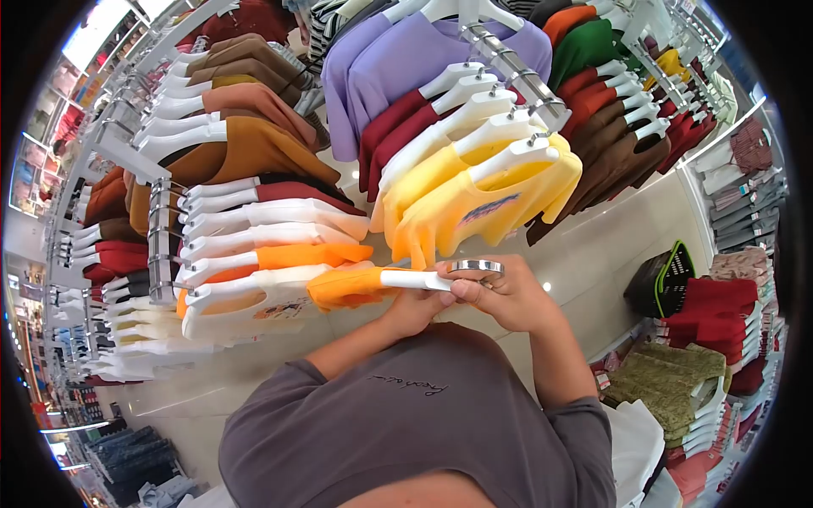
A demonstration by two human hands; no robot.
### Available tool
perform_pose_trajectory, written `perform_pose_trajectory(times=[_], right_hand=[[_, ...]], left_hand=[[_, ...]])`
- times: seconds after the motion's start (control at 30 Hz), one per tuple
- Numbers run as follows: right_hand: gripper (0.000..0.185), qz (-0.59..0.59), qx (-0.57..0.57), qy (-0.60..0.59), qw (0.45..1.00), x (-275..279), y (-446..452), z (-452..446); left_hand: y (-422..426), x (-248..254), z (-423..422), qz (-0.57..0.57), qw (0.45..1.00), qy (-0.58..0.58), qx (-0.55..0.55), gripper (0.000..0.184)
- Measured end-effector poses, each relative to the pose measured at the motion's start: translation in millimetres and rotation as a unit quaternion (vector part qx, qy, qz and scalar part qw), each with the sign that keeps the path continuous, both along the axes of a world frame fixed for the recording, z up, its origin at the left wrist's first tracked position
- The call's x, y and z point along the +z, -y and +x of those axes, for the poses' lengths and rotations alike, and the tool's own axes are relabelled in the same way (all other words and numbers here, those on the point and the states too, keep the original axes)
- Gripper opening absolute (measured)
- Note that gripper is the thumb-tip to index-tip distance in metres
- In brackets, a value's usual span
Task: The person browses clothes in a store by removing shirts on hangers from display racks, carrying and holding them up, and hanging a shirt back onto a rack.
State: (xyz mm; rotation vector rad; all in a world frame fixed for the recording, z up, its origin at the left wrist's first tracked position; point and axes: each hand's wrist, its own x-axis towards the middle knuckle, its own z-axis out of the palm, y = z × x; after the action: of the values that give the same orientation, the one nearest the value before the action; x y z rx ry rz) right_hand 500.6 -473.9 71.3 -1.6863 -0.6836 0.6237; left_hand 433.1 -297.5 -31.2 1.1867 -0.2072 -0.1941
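An orange garment (345, 287) hangs on a white hanger (415, 279) held sideways in front of my chest. My left hand (412, 311) is closed around the hanger from below, next to the garment. At the hanger's right end, my right hand (511, 296) grips it between thumb and fingers. A shiny silver band-like piece (474, 267) shows at the right fingers; I cannot make out what it is. Just beyond my hands hangs a yellow printed shirt (487, 207) on a metal rail (517, 69). Left of the orange garment is a white printed shirt (246, 311).
Another rail (161, 241) at left carries several hung tops. Lilac sweaters (364, 76) hang at the top, and brown tops (601, 173) hang to the right. A black basket with a green rim (676, 275) stands on the tiled floor (584, 292), near folded red clothes (710, 306).
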Motion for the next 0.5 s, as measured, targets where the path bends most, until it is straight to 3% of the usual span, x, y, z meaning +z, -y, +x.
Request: perform_pose_trajectory(times=[0.1,0.17,0.23,0.33,0.4,0.47,0.5], right_hand=[[0.027,0.020,-0.006,0.039,0.999,-4.2,-10.8,11.0],[0.031,0.023,0.000,-0.008,1.000,-1.0,-15.6,16.6],[0.035,0.054,0.030,0.010,0.998,4.5,-17.6,24.9],[0.044,0.113,0.052,0.007,0.992,-1.0,-6.7,40.6],[0.049,0.141,0.044,-0.015,0.989,-9.9,3.1,52.4],[0.050,0.271,-0.021,-0.028,0.962,-17.5,10.4,65.5],[0.050,0.270,-0.022,-0.029,0.962,-22.3,16.7,72.8]], left_hand=[[-8.6,-2.9,8.2,-0.014,1.000,-0.009,0.003,0.039],[-14.2,-6.4,14.3,-0.024,1.000,-0.012,0.007,0.040],[-21.1,-10.1,19.6,0.082,0.995,0.054,-0.006,0.040],[-22.2,-4.6,23.0,-0.035,0.998,0.033,-0.037,0.039],[-26.9,-6.2,23.0,-0.039,0.998,-0.001,-0.042,0.040],[-27.3,-12.5,25.7,-0.032,0.999,0.020,-0.025,0.041],[-27.2,-10.2,26.1,-0.032,0.999,0.019,-0.025,0.041]])
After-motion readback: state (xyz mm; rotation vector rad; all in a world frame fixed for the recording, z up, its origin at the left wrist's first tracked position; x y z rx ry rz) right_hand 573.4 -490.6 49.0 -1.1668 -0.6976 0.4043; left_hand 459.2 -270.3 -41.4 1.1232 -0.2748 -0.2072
